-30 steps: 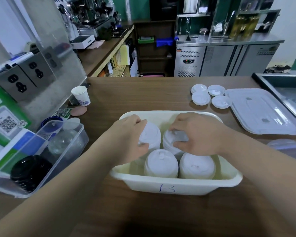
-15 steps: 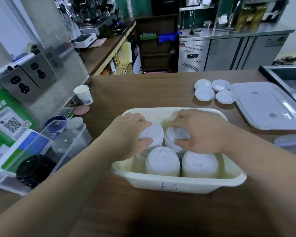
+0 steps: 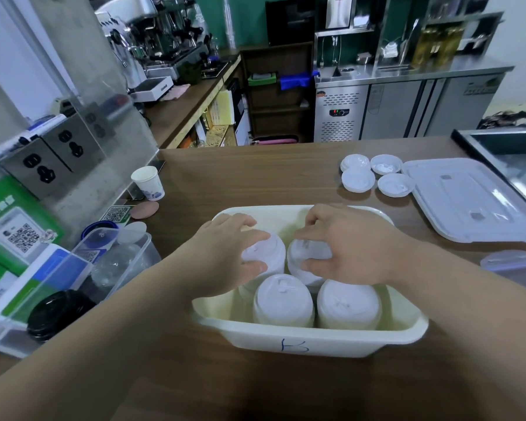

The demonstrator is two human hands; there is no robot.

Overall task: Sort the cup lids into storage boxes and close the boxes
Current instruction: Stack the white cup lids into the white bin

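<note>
A cream storage box [image 3: 310, 340] marked with a blue letter stands on the wooden counter in front of me. It holds several stacks of white cup lids; the two near stacks [image 3: 283, 297] [image 3: 348, 303] are untouched. My left hand [image 3: 225, 256] grips the far left stack [image 3: 269, 252]. My right hand [image 3: 343, 244] grips the far right stack [image 3: 308, 259]. Several loose white lids [image 3: 357, 179] lie at the back right, beside the box's flat white cover [image 3: 468, 199].
A clear box [image 3: 82, 275] with black lids [image 3: 57, 311] and clear lids stands at the left. A paper cup [image 3: 148, 181] and a wall with sockets lie behind it. Another clear cover [image 3: 510, 259] lies at the right, near a steel-edged counter unit [image 3: 498, 147].
Both hands stay on the two far stacks with only small finger shifts. The view has tilted slightly, so the box sits a little lower in the frame.
</note>
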